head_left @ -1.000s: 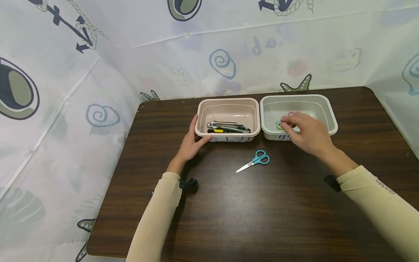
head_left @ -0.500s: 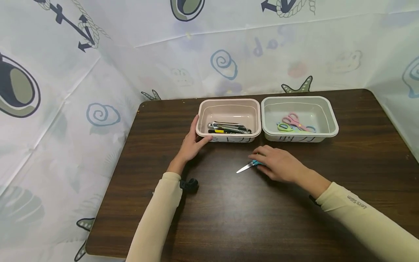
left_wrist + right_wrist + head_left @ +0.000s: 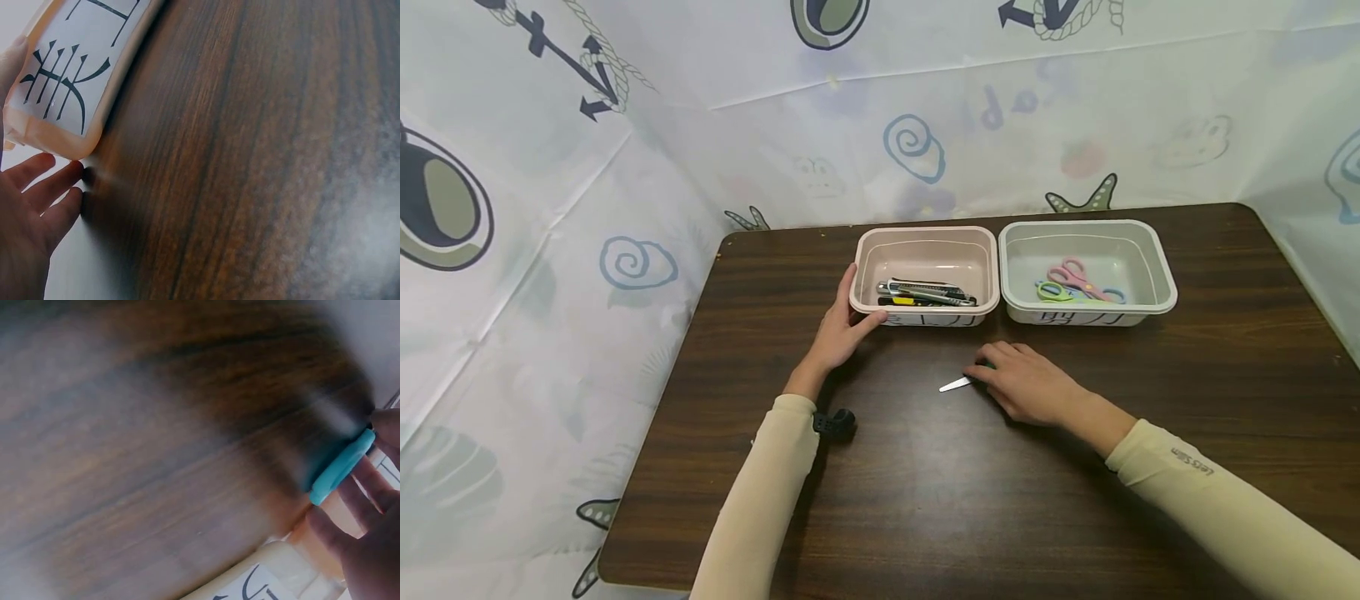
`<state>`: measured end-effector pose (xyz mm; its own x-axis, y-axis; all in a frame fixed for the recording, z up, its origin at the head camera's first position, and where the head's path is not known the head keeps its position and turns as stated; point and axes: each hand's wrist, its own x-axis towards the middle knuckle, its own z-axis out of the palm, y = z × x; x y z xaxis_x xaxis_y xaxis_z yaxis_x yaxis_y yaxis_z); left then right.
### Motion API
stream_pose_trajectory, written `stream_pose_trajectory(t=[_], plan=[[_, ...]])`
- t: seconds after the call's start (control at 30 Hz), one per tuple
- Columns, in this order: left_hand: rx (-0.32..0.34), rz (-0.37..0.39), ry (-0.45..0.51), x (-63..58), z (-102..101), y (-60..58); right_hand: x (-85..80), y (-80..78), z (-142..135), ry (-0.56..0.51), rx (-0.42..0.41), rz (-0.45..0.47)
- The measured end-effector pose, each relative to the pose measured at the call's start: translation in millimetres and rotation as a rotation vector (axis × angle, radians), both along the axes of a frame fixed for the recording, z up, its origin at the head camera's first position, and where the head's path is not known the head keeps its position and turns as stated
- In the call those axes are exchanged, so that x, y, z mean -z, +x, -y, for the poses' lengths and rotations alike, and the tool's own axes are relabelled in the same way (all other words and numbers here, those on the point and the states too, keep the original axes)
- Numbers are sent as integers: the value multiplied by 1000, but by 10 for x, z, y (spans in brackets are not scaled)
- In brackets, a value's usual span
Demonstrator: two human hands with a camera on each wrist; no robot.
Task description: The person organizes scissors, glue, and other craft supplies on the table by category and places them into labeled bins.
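In the head view my right hand (image 3: 1026, 383) grips the handle of small scissors (image 3: 955, 384); only the blade pokes out beyond its fingers, pointing left. The right wrist view shows the turquoise handle (image 3: 342, 467) between thumb and fingers, close over the table. My left hand (image 3: 835, 333) rests against the front left corner of a pink plastic bin (image 3: 925, 247), thumb on the front and straight fingers along the side. Inside that bin lie several utility knives (image 3: 928, 290). Beside it stands a grey-green bin (image 3: 1086, 237) holding pink scissors (image 3: 1071, 275) and green-handled scissors (image 3: 1055, 292).
Both bins stand side by side near the back edge of a dark wood table (image 3: 910, 500). A paper label with black characters (image 3: 65, 75) is on the pink bin's front. Behind the table hangs a white printed curtain (image 3: 850, 150).
My right hand has come out of the grey-green bin, moved left and toward me, and closed over the turquoise scissors on the table. My left hand has stayed at the pink bin.
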<state>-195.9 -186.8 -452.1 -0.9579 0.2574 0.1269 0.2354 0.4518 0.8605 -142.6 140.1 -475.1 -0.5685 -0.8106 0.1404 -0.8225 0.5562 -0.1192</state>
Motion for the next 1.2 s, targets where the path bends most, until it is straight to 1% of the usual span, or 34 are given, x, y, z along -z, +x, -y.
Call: stream_pose_trajectory(t=[0.2,0.47,0.67,0.83,0.93,1.0,1.1,1.2], plan=[[4,-5,9,-9,-10,14,6,23,2,-2,8,-6],[10,-9,14,-6,-11,18,-12,64,11,17,-2,-14],[5,-9,8,-17,-4,20,-26,126,7,29,-33,-21],[22,-20,19,-1,-9,17,-43,233,-1,17,-74,-39],[37,-32,31,10,-9,12,-73,307,-1,11,-96,-42],[43,-39,38,12,-8,8,-106,356,3,7,-106,-27],[46,-42,48,10,-6,6,-178,422,13,19,-112,4],[47,-39,54,9,-8,6,-268,462,6,37,-110,6]])
